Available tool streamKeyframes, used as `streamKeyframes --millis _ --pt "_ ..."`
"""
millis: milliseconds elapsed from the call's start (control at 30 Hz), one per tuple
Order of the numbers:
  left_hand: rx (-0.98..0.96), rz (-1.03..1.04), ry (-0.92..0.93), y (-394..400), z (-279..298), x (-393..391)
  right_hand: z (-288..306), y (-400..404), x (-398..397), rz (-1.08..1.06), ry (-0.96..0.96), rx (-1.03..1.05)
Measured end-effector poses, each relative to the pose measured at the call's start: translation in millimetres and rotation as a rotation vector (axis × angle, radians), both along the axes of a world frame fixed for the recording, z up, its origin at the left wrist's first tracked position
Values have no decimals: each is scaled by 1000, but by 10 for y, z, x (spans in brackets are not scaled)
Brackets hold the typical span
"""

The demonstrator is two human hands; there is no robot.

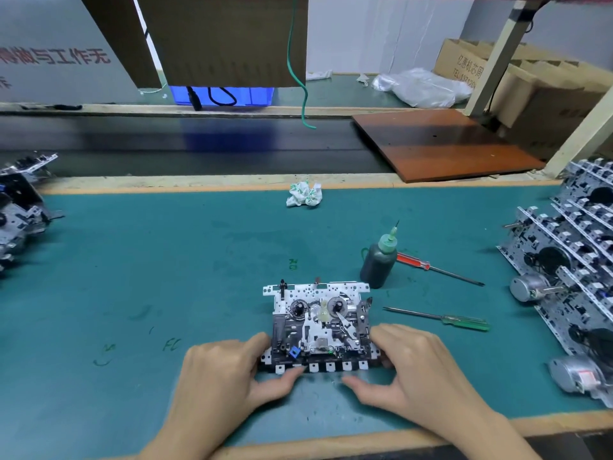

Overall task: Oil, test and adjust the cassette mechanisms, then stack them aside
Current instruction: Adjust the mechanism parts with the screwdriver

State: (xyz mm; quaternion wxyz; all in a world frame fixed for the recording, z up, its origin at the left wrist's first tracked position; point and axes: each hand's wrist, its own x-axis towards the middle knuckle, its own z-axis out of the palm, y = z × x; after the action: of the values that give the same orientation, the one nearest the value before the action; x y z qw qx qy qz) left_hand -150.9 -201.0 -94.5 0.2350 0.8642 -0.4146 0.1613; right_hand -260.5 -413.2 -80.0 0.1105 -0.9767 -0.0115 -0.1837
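Teal matting covers the desk (132, 260), and on it, nearest the viewer, a cassette mechanism (320, 327) is held flat between the hands. The left hand (229, 370) is curled against its left end, the thumb reaching under the row of white keys along the near edge; the right hand (411, 366) is curled against the right end, with its thumb lying on the mat just in front of the keys. Just beyond the right hand a green-handled screwdriver (441, 318) is laid, and past it a dark oil bottle (379, 260) with a green needle nozzle is stood upright beside a red-handled screwdriver (434, 267). Well to the right of the right hand, stacked mechanisms (570, 254) are piled; more mechanisms (23, 207) are seen far to the left. Farther ahead of the hands a crumpled cloth (304, 194) is left near the desk's far edge.
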Motion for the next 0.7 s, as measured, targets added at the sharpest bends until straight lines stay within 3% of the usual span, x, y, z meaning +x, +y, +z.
streamKeyframes --millis 233,433,700 --pt "7 -122 42 21 39 46 -9 47 -4 -50 -3 44" --pt "-31 -37 17 -18 33 33 22 26 -34 13 46 28" --pt "125 -99 210 57 156 61 101 49 -51 -9 112 -5"
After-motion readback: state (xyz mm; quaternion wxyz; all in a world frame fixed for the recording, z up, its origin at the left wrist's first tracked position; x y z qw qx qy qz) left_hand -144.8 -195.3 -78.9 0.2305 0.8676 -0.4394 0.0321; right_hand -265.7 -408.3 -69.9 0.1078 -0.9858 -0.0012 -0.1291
